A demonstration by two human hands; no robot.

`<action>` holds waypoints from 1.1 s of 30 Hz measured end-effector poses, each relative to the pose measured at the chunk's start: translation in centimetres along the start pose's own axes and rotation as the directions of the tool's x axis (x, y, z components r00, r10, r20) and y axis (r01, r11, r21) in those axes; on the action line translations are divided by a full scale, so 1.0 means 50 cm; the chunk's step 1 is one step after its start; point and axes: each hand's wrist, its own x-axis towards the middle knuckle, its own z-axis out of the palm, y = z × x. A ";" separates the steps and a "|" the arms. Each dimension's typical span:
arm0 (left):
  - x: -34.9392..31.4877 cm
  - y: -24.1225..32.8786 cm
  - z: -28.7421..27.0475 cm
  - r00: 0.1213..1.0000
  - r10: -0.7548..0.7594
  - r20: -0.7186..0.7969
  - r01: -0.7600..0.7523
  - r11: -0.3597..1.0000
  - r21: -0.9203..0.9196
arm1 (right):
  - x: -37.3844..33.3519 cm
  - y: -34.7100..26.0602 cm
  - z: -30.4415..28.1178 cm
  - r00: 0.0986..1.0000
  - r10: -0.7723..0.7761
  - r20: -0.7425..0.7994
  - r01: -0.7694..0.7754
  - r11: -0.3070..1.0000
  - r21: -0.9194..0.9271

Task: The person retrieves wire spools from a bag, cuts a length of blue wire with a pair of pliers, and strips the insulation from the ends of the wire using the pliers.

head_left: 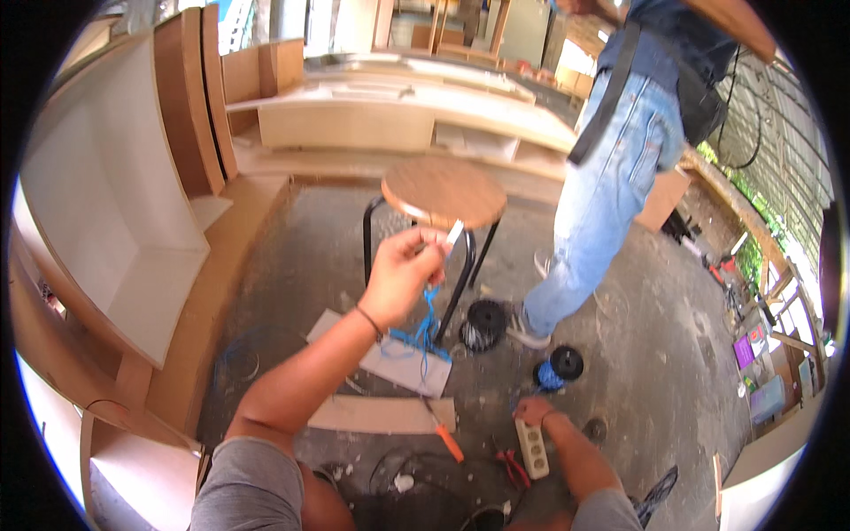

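Note:
My left hand (403,270) is raised in front of the stool, its fingers pinched on a small white strip (455,233) that points upward. Tangled blue cord (428,314) hangs below this hand. Low on the right, my right hand (534,410) is down at the far end of a white power strip (534,451). Its fingers look closed near a bit of blue, but what they hold is too small to make out. Just beyond it lies a spool of blue cord (551,375) with a black flange.
A round wooden stool (444,190) stands ahead, beside a dark spool (483,326). A person in jeans (598,195) stands at right. Boards (381,414), an orange-handled screwdriver (449,442) and red pliers (513,469) lie on the floor. Cabinet carcasses (115,203) line the left.

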 end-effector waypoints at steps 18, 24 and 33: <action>-0.285 -0.303 -0.422 0.870 -0.486 0.081 0.101 0.337 0.936 | -0.074 -0.278 0.081 0.978 -0.138 0.157 0.138 0.990 0.014; -0.359 -0.371 -0.465 0.894 -0.404 -0.192 0.350 0.364 0.863 | -0.007 -0.321 0.210 0.993 0.015 0.117 -0.041 0.975 0.216; -0.358 -0.415 -0.605 0.936 -0.283 -0.211 0.303 0.337 0.892 | -0.001 -0.266 0.173 0.976 0.011 -0.216 0.044 0.968 0.249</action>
